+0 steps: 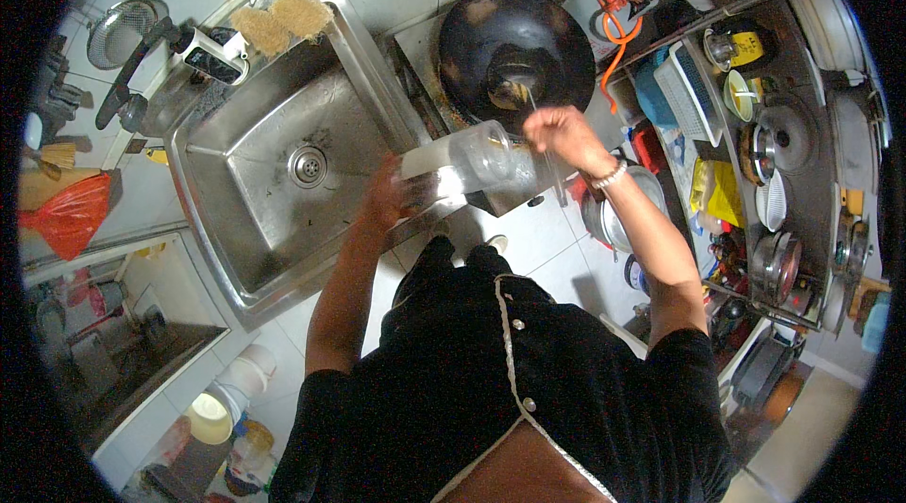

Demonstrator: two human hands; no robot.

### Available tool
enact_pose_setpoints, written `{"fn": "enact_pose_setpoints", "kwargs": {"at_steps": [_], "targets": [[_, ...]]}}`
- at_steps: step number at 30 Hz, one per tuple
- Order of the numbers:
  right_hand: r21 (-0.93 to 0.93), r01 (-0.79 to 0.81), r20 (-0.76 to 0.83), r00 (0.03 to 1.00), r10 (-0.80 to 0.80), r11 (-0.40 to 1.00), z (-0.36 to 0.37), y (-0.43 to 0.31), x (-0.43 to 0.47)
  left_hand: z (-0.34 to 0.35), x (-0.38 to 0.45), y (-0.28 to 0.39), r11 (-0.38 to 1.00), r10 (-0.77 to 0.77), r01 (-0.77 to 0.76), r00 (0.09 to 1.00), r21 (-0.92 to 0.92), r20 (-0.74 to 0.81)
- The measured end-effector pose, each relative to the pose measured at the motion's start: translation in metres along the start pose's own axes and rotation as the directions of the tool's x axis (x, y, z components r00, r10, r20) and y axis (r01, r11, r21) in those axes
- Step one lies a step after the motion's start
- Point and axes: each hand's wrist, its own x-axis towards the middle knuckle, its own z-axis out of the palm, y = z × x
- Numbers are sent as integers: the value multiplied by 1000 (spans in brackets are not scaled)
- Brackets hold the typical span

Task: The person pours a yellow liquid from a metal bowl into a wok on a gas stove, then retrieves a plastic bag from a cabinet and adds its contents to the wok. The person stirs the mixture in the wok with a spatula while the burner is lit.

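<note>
My left hand (386, 195) is shut on the base of a clear jar (460, 160), which lies tilted on its side between the steel sink and the wok, its mouth facing right. My right hand (563, 138), a beaded bracelet at its wrist, is closed around the thin handle of a ladle, just right of the jar's mouth. The ladle's bowl (520, 82) is over the dark wok (481, 29); what is in it is too dim to name. The wok sits on the stove.
On the left is a steel sink (244, 177) with a drain, and two loofah pads (301, 11) rest on its back rim. An orange hose (619, 50) hangs right of the wok. Shelves with pans and a white basket (690, 92) stand at right, near a metal pot (630, 213).
</note>
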Motion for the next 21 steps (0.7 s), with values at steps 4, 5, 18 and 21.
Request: {"fn": "enact_pose_setpoints", "kwargs": {"at_steps": [4, 5, 18, 21], "targets": [[-578, -2, -332, 914, -233, 816, -10, 34, 39, 12, -31, 14, 988, 15, 5, 991, 156, -130], [-602, 5, -372, 884, -285, 799, -11, 41, 47, 15, -37, 15, 987, 27, -1, 987, 160, -159], [450, 117, -549, 818, 171, 885, -7, 22, -74, 15, -15, -27, 278, 418, -729, 678, 625, 604], [477, 163, -600, 778, 185, 864, 5, 36, -128, 42, -3, -40, 91, 278, -673, 725, 734, 630]]}}
